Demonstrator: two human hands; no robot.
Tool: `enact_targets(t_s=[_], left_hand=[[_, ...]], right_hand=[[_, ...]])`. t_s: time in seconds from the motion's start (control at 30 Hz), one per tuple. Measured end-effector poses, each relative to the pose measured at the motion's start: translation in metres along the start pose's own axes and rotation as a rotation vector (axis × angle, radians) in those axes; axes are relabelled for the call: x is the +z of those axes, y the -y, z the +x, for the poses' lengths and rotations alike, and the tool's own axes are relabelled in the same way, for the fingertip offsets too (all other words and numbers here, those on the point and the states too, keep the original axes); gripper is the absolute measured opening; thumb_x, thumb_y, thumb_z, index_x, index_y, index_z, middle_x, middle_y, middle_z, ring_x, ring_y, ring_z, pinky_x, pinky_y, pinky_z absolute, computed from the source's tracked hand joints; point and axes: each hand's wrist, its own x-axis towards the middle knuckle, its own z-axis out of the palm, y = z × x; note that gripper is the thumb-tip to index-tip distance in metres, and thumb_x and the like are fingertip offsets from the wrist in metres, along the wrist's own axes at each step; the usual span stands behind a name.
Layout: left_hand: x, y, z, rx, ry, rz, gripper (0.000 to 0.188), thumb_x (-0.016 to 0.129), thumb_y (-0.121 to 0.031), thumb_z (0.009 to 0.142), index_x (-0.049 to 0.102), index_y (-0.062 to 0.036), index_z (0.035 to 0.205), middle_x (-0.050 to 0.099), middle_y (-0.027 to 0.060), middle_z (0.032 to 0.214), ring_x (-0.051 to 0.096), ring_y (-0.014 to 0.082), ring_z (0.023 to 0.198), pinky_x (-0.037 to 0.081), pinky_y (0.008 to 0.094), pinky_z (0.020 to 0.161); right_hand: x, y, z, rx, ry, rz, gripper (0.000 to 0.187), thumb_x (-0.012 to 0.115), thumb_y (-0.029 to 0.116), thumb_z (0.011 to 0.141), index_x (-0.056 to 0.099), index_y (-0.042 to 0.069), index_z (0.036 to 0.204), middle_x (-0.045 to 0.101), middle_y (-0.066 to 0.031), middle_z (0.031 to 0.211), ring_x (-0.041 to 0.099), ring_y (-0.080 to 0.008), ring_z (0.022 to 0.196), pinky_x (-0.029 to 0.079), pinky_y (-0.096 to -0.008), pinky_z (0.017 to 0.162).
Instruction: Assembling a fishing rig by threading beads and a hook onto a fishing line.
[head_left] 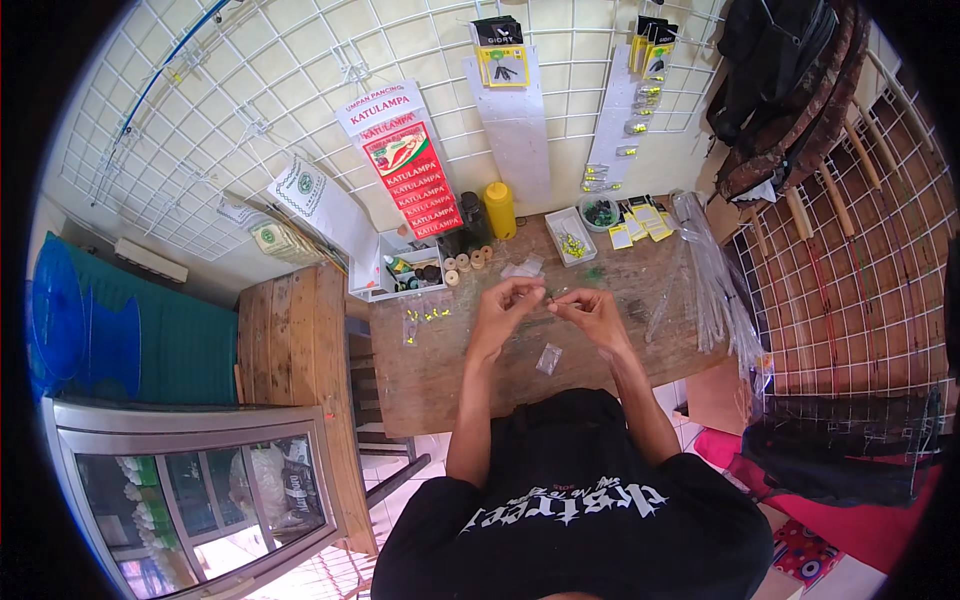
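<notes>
Over the wooden table (pixel 420 385) my two hands meet with their fingertips almost touching. My left hand (pixel 503 312) is closed in a pinch. Facing it, my right hand (pixel 592 318) also pinches with thumb and forefinger. A tiny dark thing seems to lie between the fingertips, too small to name. On the tabletop just below them rests a small clear plastic packet (pixel 548 359). Beyond my left hand are crumpled bits of clear plastic (pixel 523 268). Several small yellow pieces (pixel 428 315) lie on clear plastic to the left.
At the back stand a white box of yellow pieces (pixel 571 246), a round tub (pixel 599 212), a yellow bottle (pixel 499 211), wooden spools (pixel 463 262) and a white tray (pixel 384 285). Yellow cards (pixel 640 222) and long clear plastic sleeves (pixel 708 290) lie right. A wire grid (pixel 290 70) covers the wall.
</notes>
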Motion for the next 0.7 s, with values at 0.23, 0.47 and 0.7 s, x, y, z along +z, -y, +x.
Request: enact_targets(t_s=[0.23, 0.47, 0.7], left_hand=[[0.005, 0.015, -0.007, -0.025, -0.083, -0.142, 0.026, 0.071, -0.016, 0.083, 0.066, -0.0018, 0.105, 0.063, 0.0018, 0.096, 0.053, 0.007, 0.082, 0.042, 0.0232, 0.076], [0.003, 0.011, 0.0, -0.071, 0.133, -0.137, 0.02, 0.074, -0.009, 0.078, 0.07, 0.0001, 0.095, 0.063, 0.0085, 0.105, 0.057, 0.0129, 0.093, 0.043, 0.0264, 0.082], [-0.006, 0.009, 0.008, -0.136, 0.243, -0.175, 0.013, 0.074, -0.007, 0.077, 0.07, 0.0, 0.088, 0.063, 0.0112, 0.104, 0.058, 0.0153, 0.098, 0.044, 0.0293, 0.085]], right_hand=[[-0.001, -0.002, -0.004, -0.006, 0.012, 0.087, 0.01, 0.071, 0.007, 0.08, 0.07, 0.001, 0.088, 0.068, -0.0036, 0.082, 0.059, -0.0063, 0.075, 0.046, -0.0218, 0.07], [-0.004, 0.002, -0.004, 0.029, 0.075, 0.077, 0.01, 0.073, 0.009, 0.08, 0.07, 0.001, 0.085, 0.067, -0.0024, 0.079, 0.057, -0.006, 0.073, 0.044, -0.0214, 0.068], [-0.007, 0.001, -0.003, 0.069, 0.15, 0.1, 0.013, 0.074, 0.011, 0.079, 0.07, 0.001, 0.086, 0.067, -0.0028, 0.081, 0.058, -0.0069, 0.075, 0.045, -0.0221, 0.071]])
